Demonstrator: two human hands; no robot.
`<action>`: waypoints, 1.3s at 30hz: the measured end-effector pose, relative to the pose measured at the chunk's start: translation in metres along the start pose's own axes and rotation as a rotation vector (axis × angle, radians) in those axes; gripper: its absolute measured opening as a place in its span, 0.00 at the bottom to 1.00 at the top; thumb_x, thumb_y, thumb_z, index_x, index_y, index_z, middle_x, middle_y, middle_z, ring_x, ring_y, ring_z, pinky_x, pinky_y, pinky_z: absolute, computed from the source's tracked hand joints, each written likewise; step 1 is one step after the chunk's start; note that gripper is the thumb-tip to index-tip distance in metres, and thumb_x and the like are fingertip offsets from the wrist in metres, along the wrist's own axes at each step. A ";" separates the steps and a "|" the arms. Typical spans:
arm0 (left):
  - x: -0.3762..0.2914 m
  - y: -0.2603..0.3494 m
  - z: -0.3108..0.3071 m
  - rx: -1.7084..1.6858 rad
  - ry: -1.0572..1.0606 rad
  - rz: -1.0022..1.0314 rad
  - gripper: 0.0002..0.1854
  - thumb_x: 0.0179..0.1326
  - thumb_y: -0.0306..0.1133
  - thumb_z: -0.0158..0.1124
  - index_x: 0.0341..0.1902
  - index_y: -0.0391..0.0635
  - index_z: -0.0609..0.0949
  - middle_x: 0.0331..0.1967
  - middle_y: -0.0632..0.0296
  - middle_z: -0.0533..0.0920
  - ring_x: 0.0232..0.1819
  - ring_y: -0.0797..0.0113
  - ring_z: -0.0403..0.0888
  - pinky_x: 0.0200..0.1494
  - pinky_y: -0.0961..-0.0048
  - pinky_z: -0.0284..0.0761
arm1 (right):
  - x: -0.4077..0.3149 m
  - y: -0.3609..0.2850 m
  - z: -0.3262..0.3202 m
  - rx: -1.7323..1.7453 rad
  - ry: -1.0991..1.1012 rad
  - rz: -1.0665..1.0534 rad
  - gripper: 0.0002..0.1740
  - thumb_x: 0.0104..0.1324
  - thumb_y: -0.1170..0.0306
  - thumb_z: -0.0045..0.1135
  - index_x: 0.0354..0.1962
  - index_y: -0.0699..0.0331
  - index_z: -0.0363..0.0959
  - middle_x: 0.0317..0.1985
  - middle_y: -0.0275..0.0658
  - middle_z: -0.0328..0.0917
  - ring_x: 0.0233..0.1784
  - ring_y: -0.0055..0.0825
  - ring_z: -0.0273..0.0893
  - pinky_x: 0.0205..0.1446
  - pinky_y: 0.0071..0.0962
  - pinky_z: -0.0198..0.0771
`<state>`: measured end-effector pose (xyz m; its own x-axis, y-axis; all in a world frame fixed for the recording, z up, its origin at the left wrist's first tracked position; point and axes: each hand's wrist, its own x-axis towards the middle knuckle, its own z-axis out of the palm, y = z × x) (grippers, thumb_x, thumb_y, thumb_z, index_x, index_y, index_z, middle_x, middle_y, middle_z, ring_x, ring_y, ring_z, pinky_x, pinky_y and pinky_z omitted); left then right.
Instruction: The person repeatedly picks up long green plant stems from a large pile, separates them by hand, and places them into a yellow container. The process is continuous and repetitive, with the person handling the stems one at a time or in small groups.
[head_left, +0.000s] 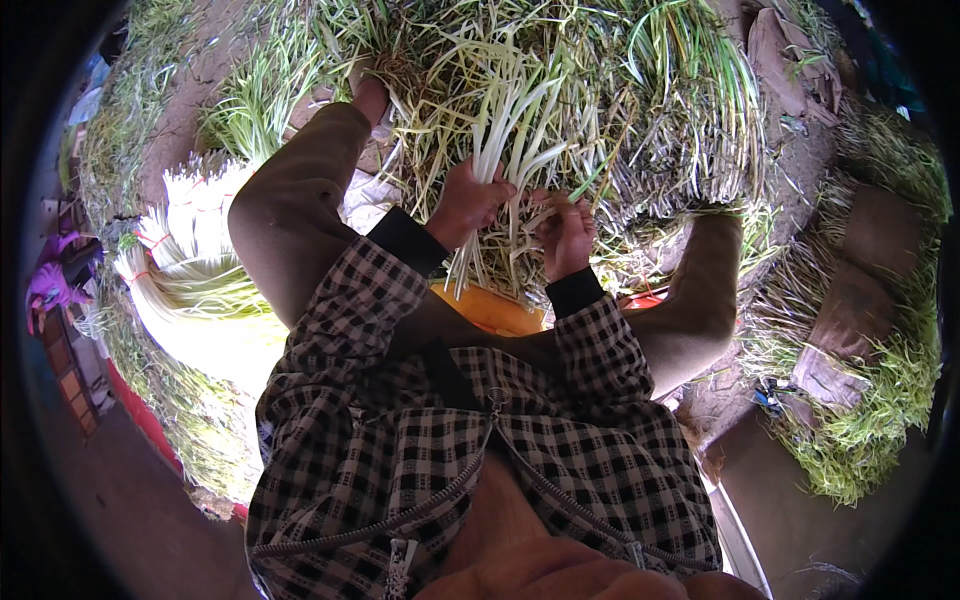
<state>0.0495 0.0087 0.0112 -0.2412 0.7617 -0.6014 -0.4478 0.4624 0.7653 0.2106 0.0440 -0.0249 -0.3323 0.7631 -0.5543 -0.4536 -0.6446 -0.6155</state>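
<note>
My left hand (471, 201) is closed around a bunch of pale garlic chives (491, 146), whose pale lower ends stick out below the fist and whose leaves fan out above it. Just to its right, my right hand (564, 229) has its fingers curled at some loose pale and green blades; whether it grips them cannot be told. Under and beyond both hands spreads a large heap of untrimmed chives (585, 112) with withered leaves. Part of an orange container (495, 309) shows below the hands, between my legs.
Bundles of whitish chives (199, 202) tied with red bands lie at the left beside my knee. More chives (862, 442) and a brown cloth or sacking (862, 285) lie at the right. At the far left is a purple-clothed person (56, 277).
</note>
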 end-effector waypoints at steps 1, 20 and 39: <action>0.000 0.002 -0.002 -0.050 -0.014 -0.031 0.11 0.52 0.22 0.61 0.36 0.45 0.70 0.27 0.56 0.79 0.10 0.83 0.61 0.11 0.86 0.54 | -0.001 -0.003 0.001 0.107 0.005 0.057 0.03 0.62 0.71 0.51 0.32 0.60 0.72 0.25 0.33 0.78 0.17 0.13 0.63 0.18 0.16 0.58; -0.003 0.027 -0.018 -0.102 -0.049 0.122 0.11 0.57 0.22 0.59 0.32 0.51 0.67 0.30 0.51 0.81 0.09 0.85 0.60 0.10 0.87 0.51 | -0.037 -0.049 -0.077 -0.576 -0.198 0.365 0.05 0.65 0.70 0.46 0.34 0.62 0.68 0.22 0.30 0.71 0.16 0.13 0.63 0.18 0.15 0.57; -0.004 -0.001 -0.001 0.184 0.000 0.135 0.09 0.54 0.27 0.60 0.37 0.40 0.70 0.20 0.67 0.72 0.12 0.81 0.66 0.12 0.83 0.63 | 0.019 -0.021 0.025 -1.080 -0.171 -0.462 0.11 0.61 0.65 0.56 0.28 0.65 0.75 0.20 0.37 0.74 0.20 0.20 0.69 0.24 0.22 0.65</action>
<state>0.0504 0.0049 0.0124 -0.2886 0.8220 -0.4910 -0.2474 0.4314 0.8676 0.1930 0.0734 -0.0084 -0.4635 0.8774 -0.1235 0.3456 0.0507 -0.9370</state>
